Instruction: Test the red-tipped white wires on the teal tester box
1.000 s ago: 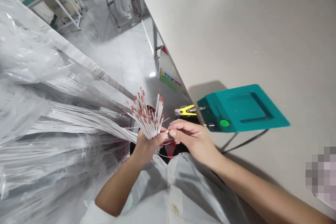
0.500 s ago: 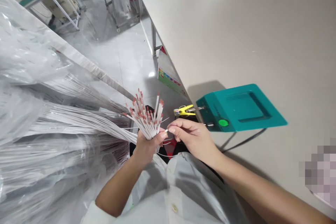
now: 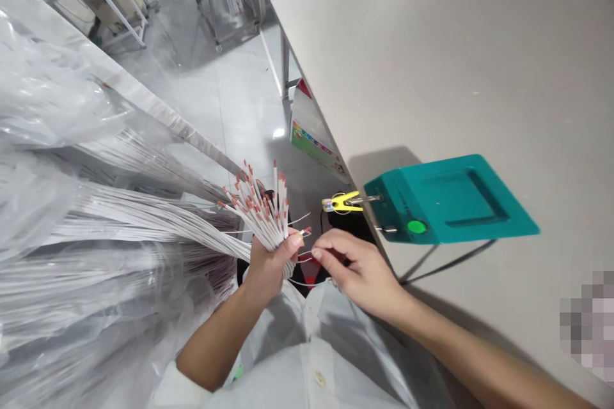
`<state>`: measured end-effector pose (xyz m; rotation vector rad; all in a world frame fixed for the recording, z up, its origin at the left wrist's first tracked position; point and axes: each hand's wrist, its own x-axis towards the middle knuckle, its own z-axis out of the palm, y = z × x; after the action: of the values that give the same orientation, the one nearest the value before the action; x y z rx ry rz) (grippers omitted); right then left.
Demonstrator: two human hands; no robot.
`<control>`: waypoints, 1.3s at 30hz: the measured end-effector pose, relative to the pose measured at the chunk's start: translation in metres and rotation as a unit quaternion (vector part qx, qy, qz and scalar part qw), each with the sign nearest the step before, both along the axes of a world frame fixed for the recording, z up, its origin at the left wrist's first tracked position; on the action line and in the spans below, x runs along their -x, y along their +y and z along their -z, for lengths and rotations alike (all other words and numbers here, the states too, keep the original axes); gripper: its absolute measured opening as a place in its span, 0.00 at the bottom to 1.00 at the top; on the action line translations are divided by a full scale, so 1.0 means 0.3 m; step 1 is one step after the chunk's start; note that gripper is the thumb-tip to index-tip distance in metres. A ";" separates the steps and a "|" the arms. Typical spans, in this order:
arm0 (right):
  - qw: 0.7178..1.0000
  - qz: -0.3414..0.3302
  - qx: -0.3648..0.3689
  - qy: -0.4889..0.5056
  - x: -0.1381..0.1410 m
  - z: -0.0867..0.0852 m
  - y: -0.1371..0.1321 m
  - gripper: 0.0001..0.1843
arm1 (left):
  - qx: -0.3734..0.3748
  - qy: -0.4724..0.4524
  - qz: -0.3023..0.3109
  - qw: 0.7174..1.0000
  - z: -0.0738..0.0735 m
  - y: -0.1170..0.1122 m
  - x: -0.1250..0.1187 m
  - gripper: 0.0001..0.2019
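My left hand (image 3: 267, 268) is wrapped round a bundle of white wires (image 3: 263, 223) with reddish-brown tips, which fan out above the fist. One tipped wire end sticks out beside the left thumb. Several loose thin wires poke out to the right of the bundle. My right hand (image 3: 361, 271) is just to the right, thumb and forefinger pinched at the end of a thin white wire (image 3: 305, 254). Beyond the right hand, a yellow clip (image 3: 352, 200) is fixed to a teal tester box (image 3: 432, 204) with a green button (image 3: 417, 227).
The teal box sits at the edge of a pale table (image 3: 432, 64). At left, long wire bundles (image 3: 158, 211) lie under clear plastic sheeting (image 3: 52, 83). A printed carton (image 3: 314, 131) stands below the table. Wheeled racks (image 3: 215, 0) are farther back.
My right hand has moved slightly down and away from the left thumb, to a lower loose wire. A tipped wire end now shows by the left thumb. The view has shifted a little.
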<state>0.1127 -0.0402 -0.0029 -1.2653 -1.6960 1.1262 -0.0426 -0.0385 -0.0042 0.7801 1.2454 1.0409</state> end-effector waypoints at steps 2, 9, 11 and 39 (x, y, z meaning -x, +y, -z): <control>0.999 0.047 -0.015 0.023 -0.005 -0.005 0.007 0.07 | -0.009 0.022 0.013 1.000 -0.003 0.000 0.001 0.12; 0.990 0.061 0.030 0.121 0.016 -0.029 0.055 0.06 | -0.008 0.066 0.066 0.996 -0.026 -0.011 -0.011 0.12; 0.980 0.063 0.113 0.152 0.027 -0.025 0.055 0.09 | 0.000 0.073 0.071 0.995 -0.029 -0.015 -0.015 0.12; 0.987 0.039 -0.146 -0.053 0.013 -0.010 0.036 0.08 | -0.016 0.111 0.097 0.989 -0.011 0.000 -0.004 0.11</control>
<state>0.1089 -0.0295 0.0002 -1.2100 -1.7962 0.7421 -0.0413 -0.0385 -0.0008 1.0428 1.3130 0.8332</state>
